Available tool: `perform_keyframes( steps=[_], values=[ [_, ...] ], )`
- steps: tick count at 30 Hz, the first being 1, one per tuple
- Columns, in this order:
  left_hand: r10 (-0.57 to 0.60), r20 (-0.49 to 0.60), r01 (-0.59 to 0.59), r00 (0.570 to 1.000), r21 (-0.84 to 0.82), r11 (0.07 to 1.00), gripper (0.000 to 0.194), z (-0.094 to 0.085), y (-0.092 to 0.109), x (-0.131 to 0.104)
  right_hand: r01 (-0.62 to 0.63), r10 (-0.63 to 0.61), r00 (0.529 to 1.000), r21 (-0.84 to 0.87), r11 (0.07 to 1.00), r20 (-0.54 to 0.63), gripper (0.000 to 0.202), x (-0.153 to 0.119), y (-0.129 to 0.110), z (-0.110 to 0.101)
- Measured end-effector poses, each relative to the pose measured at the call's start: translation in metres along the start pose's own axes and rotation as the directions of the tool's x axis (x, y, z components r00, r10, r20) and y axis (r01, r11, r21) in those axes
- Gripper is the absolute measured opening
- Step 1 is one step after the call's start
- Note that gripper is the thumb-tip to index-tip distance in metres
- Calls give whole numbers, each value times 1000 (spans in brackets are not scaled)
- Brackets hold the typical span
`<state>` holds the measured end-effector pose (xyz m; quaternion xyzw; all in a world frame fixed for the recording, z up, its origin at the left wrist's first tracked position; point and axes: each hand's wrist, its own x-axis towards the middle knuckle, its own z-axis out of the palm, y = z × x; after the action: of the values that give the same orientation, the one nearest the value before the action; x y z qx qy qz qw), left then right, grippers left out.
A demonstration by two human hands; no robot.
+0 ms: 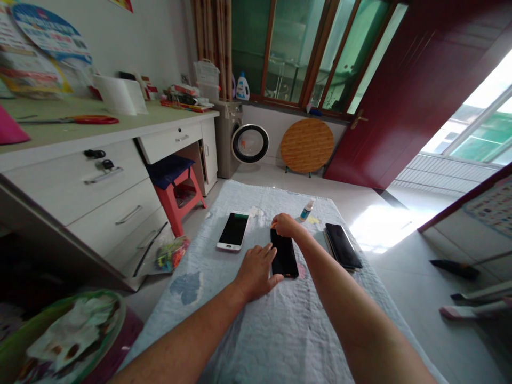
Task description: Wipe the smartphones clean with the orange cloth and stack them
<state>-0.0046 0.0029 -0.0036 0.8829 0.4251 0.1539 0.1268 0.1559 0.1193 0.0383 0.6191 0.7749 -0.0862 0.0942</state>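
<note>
A black phone (285,258) lies flat on the light blue quilted cloth (256,330), between my hands. My left hand (256,271) rests along its left side with fingers spread, fingertips on its edge. At the phone's top end, my right hand (285,225) is closed around something small and orange, mostly hidden by the fingers. To the left lies a white phone with a dark screen (234,231). On the right is another black phone (343,245), on top of something flat. A small spray bottle (306,210) stands beyond my right hand.
A white desk (176,125) with drawers runs along the left, a red stool (180,197) beneath it. Behind the cloth are a washing machine (229,138) with its door open and a round wooden board (307,145). A waste bin (120,325) stands at lower left.
</note>
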Motion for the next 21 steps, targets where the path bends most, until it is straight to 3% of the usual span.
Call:
perform_keyframes(
  steps=[8, 16, 21],
  values=[
    [-2, -7, 2, 1000, 12, 1000, 65, -3, 2, 0, -12, 19, 998, 119, 993, -56, 31, -4, 0, 5],
    [-20, -7, 20, 1000, 3, 1000, 64, -5, 4, 0, -129, 141, 988, 175, 976, -58, 28, -15, 29, 8],
    [-14, -18, 14, 1000, -9, 1000, 65, -4, 4, 1, -224, 247, 966, 227, 948, -79, 26, -21, 34, 16]
  ],
)
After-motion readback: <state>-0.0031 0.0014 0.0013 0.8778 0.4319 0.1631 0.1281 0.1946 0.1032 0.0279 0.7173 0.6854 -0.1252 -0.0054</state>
